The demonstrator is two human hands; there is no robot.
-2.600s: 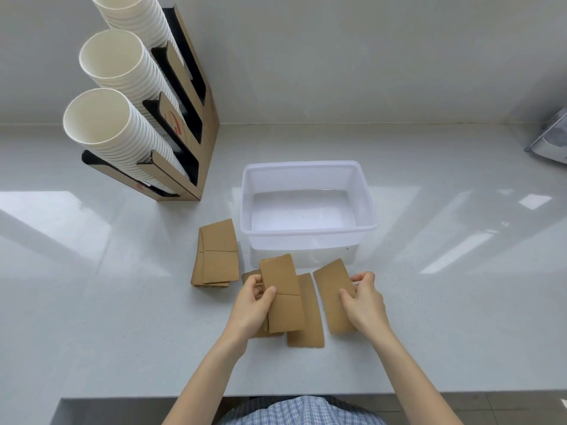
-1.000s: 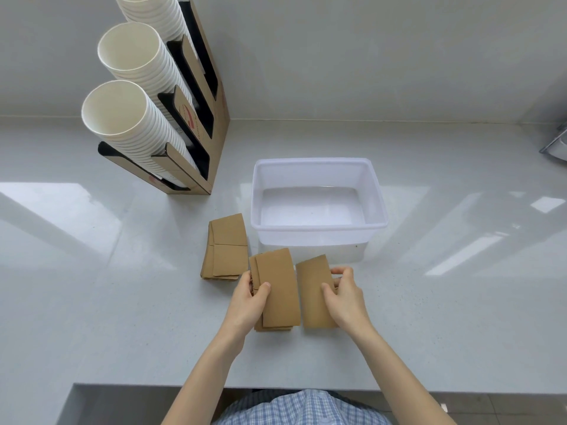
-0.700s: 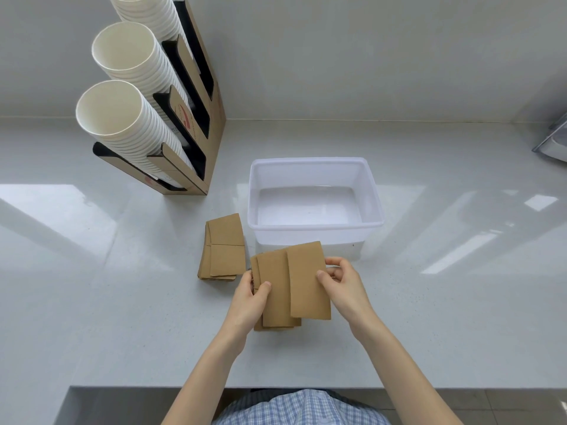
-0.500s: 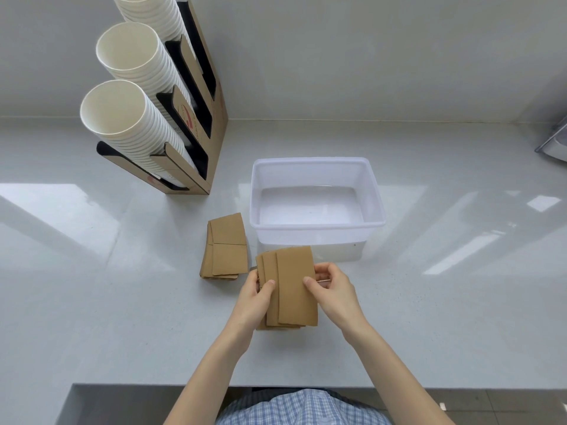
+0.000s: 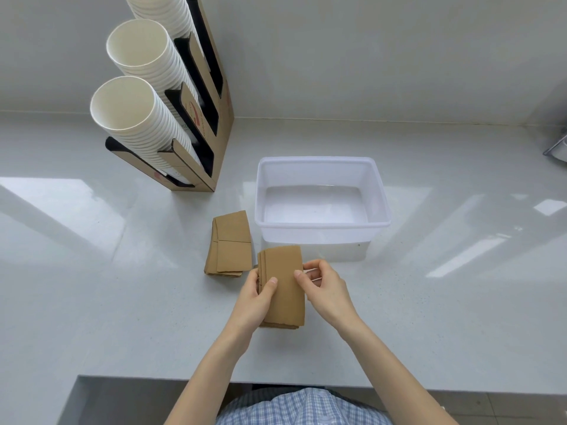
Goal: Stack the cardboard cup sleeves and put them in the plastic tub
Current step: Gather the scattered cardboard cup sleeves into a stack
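A small stack of flat brown cardboard cup sleeves lies on the white counter in front of the tub. My left hand grips its left edge, thumb on top. On the stack's right edge rests my right hand, thumb and fingers pinching it. A second pile of sleeves lies apart, just to the left of the tub. The clear plastic tub stands behind the stack with nothing inside it.
A cardboard rack holding rows of white paper cups stands at the back left against the wall. A metal object shows at the far right edge. The counter's front edge runs below my forearms.
My right hand lifted the sleeve lying on the right and slid it leftward on top of the pile under my left hand. Both hands now hold one aligned stack.
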